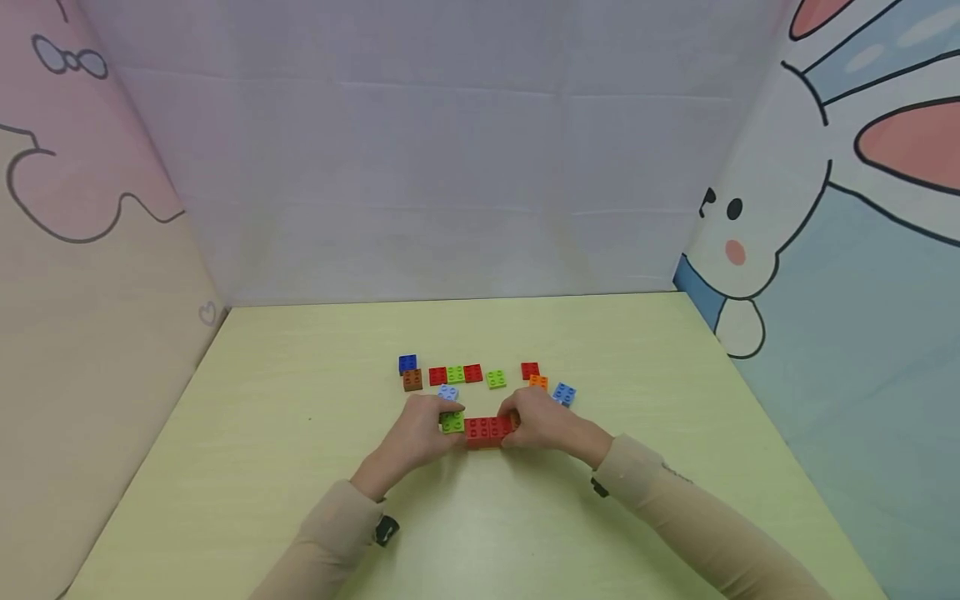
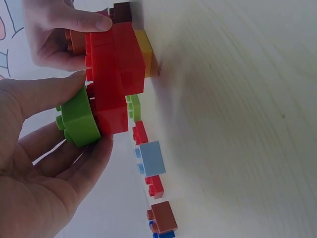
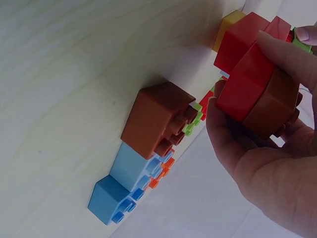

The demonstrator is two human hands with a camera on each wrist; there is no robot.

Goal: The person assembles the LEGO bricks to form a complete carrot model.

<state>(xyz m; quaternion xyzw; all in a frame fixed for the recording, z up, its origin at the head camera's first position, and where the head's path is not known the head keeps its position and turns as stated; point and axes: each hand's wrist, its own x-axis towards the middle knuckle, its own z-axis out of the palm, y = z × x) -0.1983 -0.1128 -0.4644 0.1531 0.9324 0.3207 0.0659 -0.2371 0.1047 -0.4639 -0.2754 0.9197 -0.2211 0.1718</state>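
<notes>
In front of me, red toy building bricks (image 1: 483, 430) form a stepped block with a yellow brick (image 2: 144, 52) beneath. My left hand (image 1: 422, 432) pinches a lime green brick (image 2: 79, 119) at the block's left end, against a red one; whether its studs are fully pressed in I cannot tell. The right hand (image 1: 546, 418) grips the opposite end, thumb and fingers around a red brick (image 3: 247, 84) with a brown brick (image 3: 272, 106) on it. In the head view the fingers hide most of that brown brick.
Behind the hands lie loose bricks: dark blue (image 1: 407, 362), brown (image 1: 412, 380), a red-green-red row (image 1: 455, 375), green (image 1: 496, 379), red (image 1: 530, 370), orange (image 1: 538, 381) and blue (image 1: 564, 393). A light blue brick (image 1: 447, 392) sits just beyond the left hand. Printed fabric walls enclose the table (image 1: 262, 467).
</notes>
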